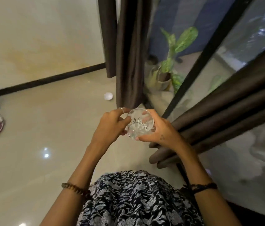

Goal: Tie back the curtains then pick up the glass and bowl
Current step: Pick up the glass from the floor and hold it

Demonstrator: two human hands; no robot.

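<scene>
Both hands hold the glass [140, 123] up by the curtains [131, 62]: left hand [110, 126] pinches its side, right hand [160, 132] wraps it. It looks hard, slippery, breakable. The bowl [108, 96] sits on the floor; grab its rim.

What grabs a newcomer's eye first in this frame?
The cut-crystal glass at centre, held above the floor between the left hand and the right hand, both in a grip on its sides. Next, the dark brown curtains hanging just beyond it, with a potted plant behind the window pane. A small white bowl sits on the tile floor, left of the curtain.
</scene>
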